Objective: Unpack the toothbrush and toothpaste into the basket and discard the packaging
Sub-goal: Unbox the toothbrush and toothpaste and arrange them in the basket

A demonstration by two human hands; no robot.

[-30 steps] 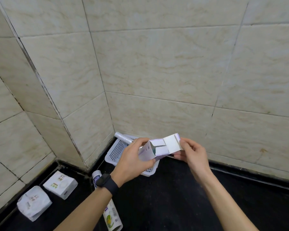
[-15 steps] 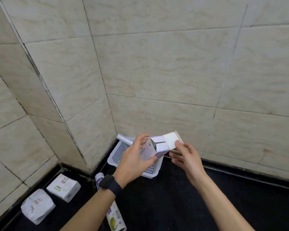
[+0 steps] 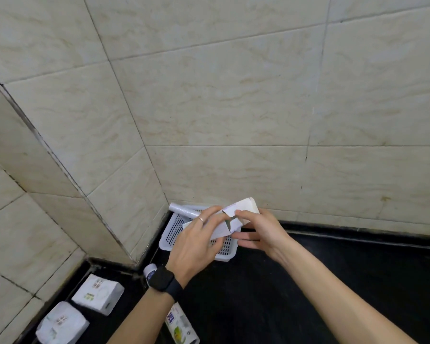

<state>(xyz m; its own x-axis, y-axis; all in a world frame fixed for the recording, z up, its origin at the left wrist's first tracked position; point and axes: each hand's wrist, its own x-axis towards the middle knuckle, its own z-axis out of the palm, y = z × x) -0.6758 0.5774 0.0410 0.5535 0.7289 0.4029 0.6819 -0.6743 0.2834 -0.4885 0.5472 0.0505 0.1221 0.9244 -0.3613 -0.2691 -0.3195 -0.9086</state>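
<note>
1. You're holding the box [image 3: 243,207] right above the basket [image 3: 170,234], which makes sense: whatever slides out is going to drop straight in.
2. Your left hand [image 3: 194,247] is wrapping around the box's body, fingers curled over the top, keeping it steady for the other hand.
3. Your right hand [image 3: 258,232] is pinching the open end, thumb on the flaps and fingers underneath. Looks to me like you're working the flaps apart to get at the contents.
4. I'm not seeing inside the box, so I can't tell if the toothpaste or toothbrush is in there.
5. A pale tube [image 3: 181,210] is lying across the basket's back rim. Could be the toothpaste, but I'm not sure.
6. A bottle [image 3: 181,326] is lying in front of the basket, partly under your left forearm, and two packs [image 3: 98,294] are sitting well off to the basket's front-left.
7. Packaging isn't discarded yet, and I'm seeing no bin.
</note>
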